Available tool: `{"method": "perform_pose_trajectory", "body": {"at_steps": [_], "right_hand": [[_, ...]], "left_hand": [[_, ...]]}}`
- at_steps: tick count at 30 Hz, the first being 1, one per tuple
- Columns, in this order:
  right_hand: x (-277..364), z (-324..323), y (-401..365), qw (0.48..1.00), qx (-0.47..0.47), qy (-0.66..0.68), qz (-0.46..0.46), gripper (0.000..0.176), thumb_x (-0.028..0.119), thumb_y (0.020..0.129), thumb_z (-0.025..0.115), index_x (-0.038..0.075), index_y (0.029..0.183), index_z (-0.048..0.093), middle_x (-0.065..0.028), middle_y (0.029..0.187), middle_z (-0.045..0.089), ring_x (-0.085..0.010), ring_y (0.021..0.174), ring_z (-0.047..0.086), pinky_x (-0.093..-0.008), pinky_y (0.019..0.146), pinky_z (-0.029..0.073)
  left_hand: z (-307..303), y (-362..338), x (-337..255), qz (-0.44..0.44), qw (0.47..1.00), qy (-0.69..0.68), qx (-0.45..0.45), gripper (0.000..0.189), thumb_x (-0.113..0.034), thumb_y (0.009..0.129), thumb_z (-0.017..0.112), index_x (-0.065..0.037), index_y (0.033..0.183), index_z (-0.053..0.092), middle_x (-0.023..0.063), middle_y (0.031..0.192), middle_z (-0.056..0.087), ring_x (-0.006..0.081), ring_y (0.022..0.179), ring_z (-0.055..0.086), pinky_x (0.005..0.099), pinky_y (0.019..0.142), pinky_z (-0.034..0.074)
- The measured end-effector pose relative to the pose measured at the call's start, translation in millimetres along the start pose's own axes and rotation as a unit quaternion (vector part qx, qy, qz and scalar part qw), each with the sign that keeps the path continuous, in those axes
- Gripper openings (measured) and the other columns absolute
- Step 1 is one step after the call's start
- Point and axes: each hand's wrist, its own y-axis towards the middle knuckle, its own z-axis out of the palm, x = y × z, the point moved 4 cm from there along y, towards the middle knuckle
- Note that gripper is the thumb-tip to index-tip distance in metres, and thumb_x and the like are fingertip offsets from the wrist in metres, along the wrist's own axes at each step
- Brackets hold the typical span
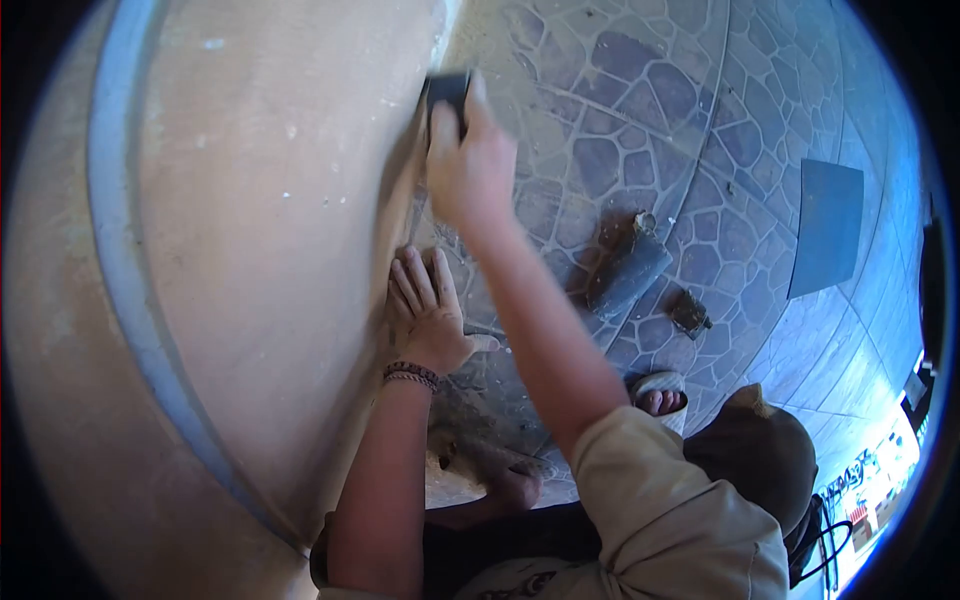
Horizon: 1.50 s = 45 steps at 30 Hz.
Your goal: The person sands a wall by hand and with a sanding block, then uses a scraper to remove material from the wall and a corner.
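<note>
A small dark rectangular block [449, 92], like a sanding block, is in my right hand [475, 165], fingers and thumb closed around it. The block is held right at the foot of the tan wall [260, 200], where it meets the floor; the hand is slightly blurred. Nearer to me, my left hand [430, 315] lies flat with its fingers stretched out along the base of the wall, holding nothing. A braided bracelet [411, 375] circles that wrist.
On the stone-patterned floor [740, 140], a dark rolled piece [630, 275] and a smaller dark scrap [689, 313] lie right of my right forearm. Farther right is a flat grey sheet [826, 230]. A sandaled foot [660, 400] shows below them. A pale curved band [120, 200] runs along the wall.
</note>
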Motion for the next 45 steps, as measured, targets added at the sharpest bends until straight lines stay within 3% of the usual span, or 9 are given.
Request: {"method": "perform_pose_trajectory", "body": {"at_steps": [2,4,7,9,13,15,21,28,45], "right_hand": [[8,3,-47,1.000,-0.022,0.008,0.011,0.052,0.015,0.089,0.056,-0.010,0.133,0.043,-0.0298,0.084,0.063,-0.0440,0.078,0.064,-0.0487,0.067,0.050],[2,9,-71,0.999,-0.033,0.012,0.020,0.049,0.017,0.090,0.056,-0.005,0.133,0.046,-0.0313,0.096,0.063,-0.0460,0.086,0.063,-0.0454,0.073,0.052],[-2,-1,-23,0.996,0.038,-0.013,0.081,0.052,0.017,0.090,0.056,-0.009,0.133,0.044,-0.0334,0.094,0.062,-0.0463,0.086,0.063,-0.0468,0.077,0.051],[-9,2,-20,0.997,0.028,-0.047,0.048,0.053,0.018,0.089,0.054,-0.009,0.134,0.043,-0.0335,0.088,0.062,-0.0454,0.083,0.064,-0.0482,0.077,0.050],[-1,3,-67,0.997,0.047,-0.050,0.034,0.051,0.019,0.092,0.050,-0.006,0.136,0.043,-0.0297,0.087,0.062,-0.0449,0.076,0.063,-0.0503,0.070,0.051],[-12,4,-40,0.997,0.040,-0.062,0.012,0.052,0.020,0.092,0.050,-0.006,0.136,0.043,-0.0299,0.087,0.062,-0.0447,0.076,0.063,-0.0506,0.070,0.051],[-9,3,-61,0.999,0.026,-0.040,-0.020,0.054,0.020,0.091,0.054,-0.005,0.137,0.042,-0.0291,0.085,0.062,-0.0451,0.073,0.062,-0.0502,0.068,0.051],[-4,-9,46,0.999,0.037,-0.032,0.012,0.052,0.019,0.090,0.052,-0.005,0.135,0.045,-0.0279,0.090,0.064,-0.0445,0.077,0.064,-0.0507,0.072,0.050],[44,-25,75,0.998,-0.028,-0.052,-0.035,0.053,0.022,0.088,0.049,-0.006,0.132,0.048,-0.0290,0.085,0.065,-0.0451,0.077,0.064,-0.0523,0.076,0.050]], "left_hand": [[25,13,28,0.031,0.964,-0.258,0.050,0.122,-0.057,0.069,0.075,0.003,0.149,0.005,0.0365,0.151,-0.012,0.0542,0.139,-0.012,0.0628,0.112,-0.003],[23,18,30,0.044,0.966,-0.253,0.022,0.119,-0.059,0.070,0.073,0.003,0.150,0.010,0.0368,0.151,-0.010,0.0550,0.140,-0.010,0.0629,0.112,-0.001],[2,-4,-1,0.025,0.983,0.145,-0.113,0.120,-0.062,0.070,0.072,0.003,0.150,0.010,0.0364,0.152,-0.010,0.0557,0.139,-0.010,0.0622,0.113,0.000],[25,7,18,0.027,0.975,0.209,-0.072,0.121,-0.061,0.070,0.072,0.003,0.150,0.007,0.0361,0.152,-0.011,0.0557,0.139,-0.012,0.0620,0.112,-0.002],[60,27,57,0.070,0.992,0.104,0.013,0.124,-0.057,0.071,0.074,0.002,0.150,-0.001,0.0348,0.151,-0.018,0.0548,0.137,-0.020,0.0597,0.112,-0.009],[23,8,18,-0.016,0.976,0.215,-0.029,0.128,-0.057,0.070,0.074,0.002,0.150,-0.007,0.0337,0.151,-0.020,0.0538,0.137,-0.022,0.0593,0.112,-0.010],[39,18,34,0.024,0.976,0.205,-0.072,0.131,-0.054,0.068,0.077,0.001,0.149,-0.009,0.0330,0.151,-0.019,0.0523,0.138,-0.021,0.0593,0.112,-0.008],[-6,-7,-13,-0.034,0.989,0.141,-0.017,0.140,-0.051,0.064,0.083,0.001,0.148,-0.016,0.0335,0.151,-0.018,0.0492,0.140,-0.018,0.0565,0.113,-0.009],[-4,-3,-9,-0.023,0.987,0.160,-0.028,0.146,-0.054,0.057,0.085,0.005,0.146,-0.014,0.0359,0.149,-0.018,0.0514,0.139,-0.017,0.0558,0.114,-0.007]]}}
